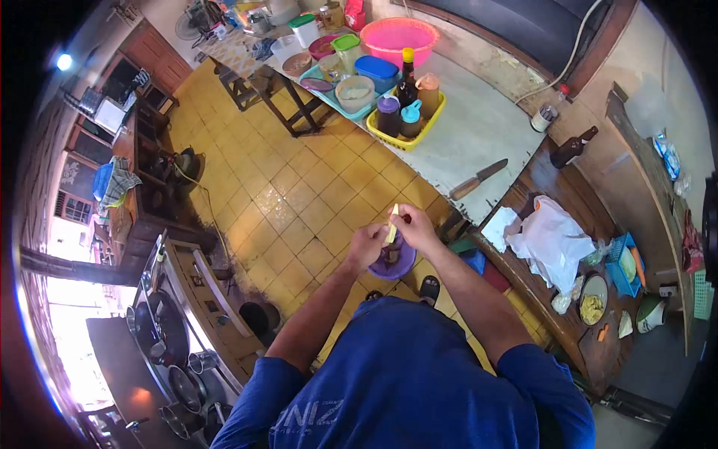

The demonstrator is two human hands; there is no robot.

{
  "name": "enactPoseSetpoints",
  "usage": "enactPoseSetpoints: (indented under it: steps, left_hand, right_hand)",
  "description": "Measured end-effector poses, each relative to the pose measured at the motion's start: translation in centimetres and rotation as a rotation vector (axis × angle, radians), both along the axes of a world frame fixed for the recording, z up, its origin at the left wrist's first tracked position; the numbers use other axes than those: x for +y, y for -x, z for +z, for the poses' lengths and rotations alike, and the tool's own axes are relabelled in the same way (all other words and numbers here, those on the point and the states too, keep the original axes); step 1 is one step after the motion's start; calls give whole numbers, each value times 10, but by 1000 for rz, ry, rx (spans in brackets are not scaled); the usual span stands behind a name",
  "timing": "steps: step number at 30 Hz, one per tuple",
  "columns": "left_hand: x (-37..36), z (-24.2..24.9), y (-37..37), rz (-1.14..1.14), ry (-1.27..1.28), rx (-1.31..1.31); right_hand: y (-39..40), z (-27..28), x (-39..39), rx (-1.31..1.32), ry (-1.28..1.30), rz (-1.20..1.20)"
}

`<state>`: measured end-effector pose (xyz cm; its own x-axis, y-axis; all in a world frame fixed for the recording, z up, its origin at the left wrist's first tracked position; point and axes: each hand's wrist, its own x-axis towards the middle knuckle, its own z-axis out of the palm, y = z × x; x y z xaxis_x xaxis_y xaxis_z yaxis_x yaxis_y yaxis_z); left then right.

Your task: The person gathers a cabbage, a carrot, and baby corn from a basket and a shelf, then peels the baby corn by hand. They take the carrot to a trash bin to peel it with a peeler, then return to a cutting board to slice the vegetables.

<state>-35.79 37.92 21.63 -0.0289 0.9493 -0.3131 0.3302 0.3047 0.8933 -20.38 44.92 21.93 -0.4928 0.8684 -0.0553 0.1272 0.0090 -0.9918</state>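
Note:
Between my two hands, in the middle of the view, is a thin pale yellow piece (pixel 393 224), tilted slightly from upright. My left hand (pixel 366 245) has its fingers closed on the piece's left side. Pinched fingers of my right hand (pixel 416 226) hold it from the right, near its upper part. Below the hands a purple basin (pixel 402 266) stands on the floor, with something dark inside that I cannot make out. The hands hide part of the basin.
A knife (pixel 479 179) lies on the pale table (pixel 449 153), near a yellow basket (pixel 407 144) of bottles. To the right, a wooden counter (pixel 557 323) holds a white plastic bag (pixel 550 239) and a bowl (pixel 593 301). Pans (pixel 161 329) sit at the lower left.

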Motion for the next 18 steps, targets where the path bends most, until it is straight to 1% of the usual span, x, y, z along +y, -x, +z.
enactPoseSetpoints:
  steps: [1, 2, 3, 4, 5, 6, 8, 9, 10, 11, 12, 13, 14, 15, 16, 17, 18]
  left_hand:
    - [2, -5, 0, 107, -28, -191]
    - [4, -11, 0, 212, -53, -385]
    - [8, -23, 1, 204, -55, -389]
    - [12, -34, 4, 310, -10, -421]
    - [16, -45, 6, 410, 37, -452]
    - [17, -45, 9, 382, 42, -462]
    - [21, -50, 12, -86, -52, 505]
    - [19, -99, 20, -362, -104, 903]
    - [2, 2, -9, -494, 115, 979]
    - [6, 8, -11, -610, 183, 966]
    - [6, -36, 9, -547, 105, 795]
    - [13, -107, 40, -502, 54, 689]
    - [25, -152, 52, -440, 19, 587]
    - [28, -125, 35, -487, 2, 583]
    - [20, -64, 15, -559, 101, 813]
    - [16, -28, 0, -620, 198, 1047]
    - [24, -44, 3, -649, 180, 1045]
  right_hand:
    - [1, 1, 1, 55, 51, -69]
    - [1, 4, 1, 53, 46, -76]
    - [-1, 3, 1, 146, 73, -148]
    - [-4, -2, 1, 239, 98, -223]
    - [-5, -7, 2, 256, 32, -269]
    - [-6, -11, 1, 248, 23, -296]
    - [-10, -12, -8, 187, -30, -177]
    - [-9, 4, -16, 236, 15, -223]
    - [-11, -1, -16, 14, -157, -261]
    - [-18, 28, -22, -188, -128, -234]
    - [-9, -16, -15, -142, -172, -309]
    - [-14, -8, -18, -249, -216, -375]
    - [-18, 6, -22, -348, -257, -422]
    - [-23, 7, -27, -360, -251, -470]
    - [-27, 7, -31, -306, -242, -435]
    - [-32, 6, -37, -250, -235, -396]
    - [-38, 6, -43, -261, -232, -426]
